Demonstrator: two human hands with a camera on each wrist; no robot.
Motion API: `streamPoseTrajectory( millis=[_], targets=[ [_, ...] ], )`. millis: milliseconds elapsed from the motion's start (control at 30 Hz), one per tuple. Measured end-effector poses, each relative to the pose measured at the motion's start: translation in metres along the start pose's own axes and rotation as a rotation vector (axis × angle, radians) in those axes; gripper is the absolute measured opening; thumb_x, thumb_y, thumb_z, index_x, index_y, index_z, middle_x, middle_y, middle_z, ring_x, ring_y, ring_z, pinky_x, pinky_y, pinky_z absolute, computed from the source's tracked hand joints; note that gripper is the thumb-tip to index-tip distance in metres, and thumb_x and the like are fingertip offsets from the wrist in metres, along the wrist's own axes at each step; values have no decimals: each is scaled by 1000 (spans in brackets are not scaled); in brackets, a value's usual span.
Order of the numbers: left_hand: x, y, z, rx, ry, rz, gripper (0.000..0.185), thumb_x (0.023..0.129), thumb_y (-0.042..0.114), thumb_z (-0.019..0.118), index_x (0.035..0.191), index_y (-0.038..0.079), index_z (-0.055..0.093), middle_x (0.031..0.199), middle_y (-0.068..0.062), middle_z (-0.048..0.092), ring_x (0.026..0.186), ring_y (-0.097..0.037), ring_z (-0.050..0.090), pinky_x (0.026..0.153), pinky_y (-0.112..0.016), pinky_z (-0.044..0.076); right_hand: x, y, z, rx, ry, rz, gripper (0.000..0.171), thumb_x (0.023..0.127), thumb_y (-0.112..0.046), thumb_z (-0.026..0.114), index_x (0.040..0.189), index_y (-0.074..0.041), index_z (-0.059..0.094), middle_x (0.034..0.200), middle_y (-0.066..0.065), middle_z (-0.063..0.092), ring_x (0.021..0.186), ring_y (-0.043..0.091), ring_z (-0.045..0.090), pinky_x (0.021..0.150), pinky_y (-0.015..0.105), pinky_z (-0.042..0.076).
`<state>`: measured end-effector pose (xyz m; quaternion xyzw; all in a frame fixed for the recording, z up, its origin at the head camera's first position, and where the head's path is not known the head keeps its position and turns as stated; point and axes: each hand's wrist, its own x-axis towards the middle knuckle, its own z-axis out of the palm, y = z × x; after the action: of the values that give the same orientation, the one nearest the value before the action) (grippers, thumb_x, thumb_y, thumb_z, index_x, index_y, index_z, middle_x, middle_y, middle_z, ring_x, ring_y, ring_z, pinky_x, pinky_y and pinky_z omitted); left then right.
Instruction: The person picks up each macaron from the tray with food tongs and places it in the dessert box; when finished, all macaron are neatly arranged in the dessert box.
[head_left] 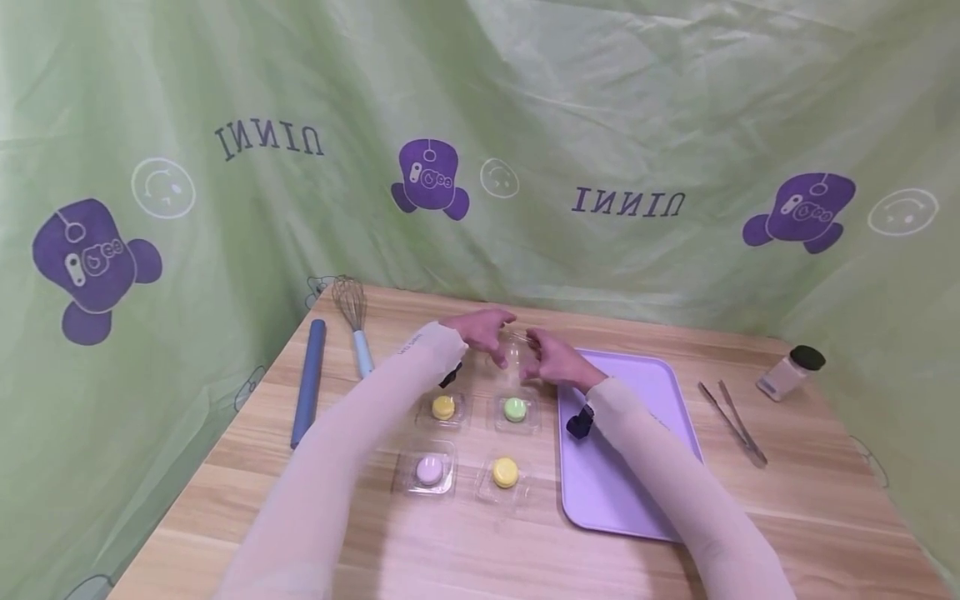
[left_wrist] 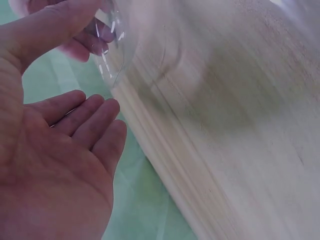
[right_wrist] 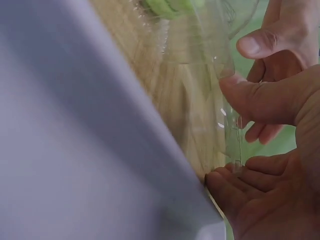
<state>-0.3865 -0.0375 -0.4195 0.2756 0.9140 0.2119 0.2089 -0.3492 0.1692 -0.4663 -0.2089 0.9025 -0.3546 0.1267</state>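
Note:
Over the far part of the table, a clear plastic container [head_left: 513,354] is between my two hands. My right hand [head_left: 558,360] grips it from the right, thumb [right_wrist: 250,97] on one side and fingertips at its other edge in the right wrist view. On the opposite side, my left hand [head_left: 483,331] is close to the plastic with thumb and fingers spread; its fingers [left_wrist: 92,117] look relaxed in the left wrist view. Nearer me, a green macaron [head_left: 515,409], a lilac macaron [head_left: 429,471] and two yellow macarons [head_left: 443,407] sit in separate clear plastic trays.
A lilac tray [head_left: 600,504] lies under my right forearm. Metal tongs [head_left: 735,425] and a dark-lidded jar [head_left: 791,372] are further right. On the left lie a whisk [head_left: 360,329] and a blue rolling pin [head_left: 308,383]. A green curtain [head_left: 525,250] hangs behind the table.

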Motion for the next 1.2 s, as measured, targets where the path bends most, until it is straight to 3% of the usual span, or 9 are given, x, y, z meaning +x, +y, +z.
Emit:
streamPoseTrajectory(
  millis=[367, 433, 533, 600, 767, 900, 1033, 1133, 1200],
  targets=[
    [3, 5, 6, 29, 1, -39, 91, 73, 16, 89, 151, 4, 43, 153, -15, 52, 141, -31, 50, 121, -44, 41, 1, -8, -1, -103, 0, -17, 89, 81, -19, 83, 151, 7, 34, 146, 29, 52, 133, 44, 53, 117, 56, 43],
    [2, 5, 6, -5, -9, -53, 78, 76, 15, 86, 145, 6, 51, 147, -13, 57, 136, -30, 54, 118, -44, 45, 1, -8, -1, -100, 1, -8, 88, 81, -18, 83, 151, 6, 34, 146, 28, 52, 134, 44, 53, 117, 55, 43],
    [1, 4, 6, -11, -24, -62, 74, 76, 17, 86, 143, 8, 54, 146, -12, 59, 134, -29, 55, 116, -45, 47, 0, -7, 0, -99, 0, -5, 87, 82, -18, 82, 151, 6, 35, 146, 27, 52, 134, 43, 53, 118, 56, 43],
    [0, 3, 7, -18, -33, -117, 63, 77, 19, 84, 135, 13, 60, 139, -8, 63, 128, -26, 58, 111, -46, 50, 0, -6, 0, -94, -1, -2, 86, 82, -17, 82, 151, 6, 35, 147, 27, 52, 136, 43, 51, 119, 56, 41],
    [1, 2, 9, 14, -17, -146, 64, 76, 21, 86, 135, 13, 61, 137, -7, 64, 125, -25, 60, 110, -44, 51, 0, -7, 0, -80, -10, 2, 86, 82, -17, 81, 151, 6, 35, 149, 27, 51, 138, 43, 50, 120, 56, 39],
    [3, 1, 10, 92, 22, -18, 88, 72, 16, 89, 148, 3, 47, 148, -15, 56, 133, -30, 56, 116, -43, 48, -1, -11, -4, -39, -13, 10, 88, 84, -18, 80, 155, 2, 31, 155, 26, 45, 143, 43, 45, 122, 57, 36],
    [-7, 2, 4, 255, 135, 80, 88, 73, 17, 87, 149, 5, 45, 151, -13, 52, 133, -29, 56, 114, -41, 49, -9, -17, -16, 86, 32, -8, 87, 89, -20, 75, 158, -2, 26, 161, 24, 37, 147, 43, 40, 123, 58, 33],
    [-22, 7, -3, 410, 280, 181, 85, 76, 17, 85, 150, 7, 45, 151, -11, 51, 131, -27, 58, 112, -39, 51, -16, -20, -29, 304, 82, -60, 75, 96, -17, 66, 157, 2, 26, 159, 26, 38, 147, 43, 40, 124, 53, 35],
    [-36, 12, -8, 490, 382, 265, 82, 78, 14, 83, 150, 5, 45, 150, -11, 51, 130, -27, 58, 112, -38, 51, -23, -21, -37, 532, 78, -106, 64, 101, -13, 55, 155, 7, 27, 157, 29, 39, 146, 43, 40, 124, 47, 37]
  ],
)
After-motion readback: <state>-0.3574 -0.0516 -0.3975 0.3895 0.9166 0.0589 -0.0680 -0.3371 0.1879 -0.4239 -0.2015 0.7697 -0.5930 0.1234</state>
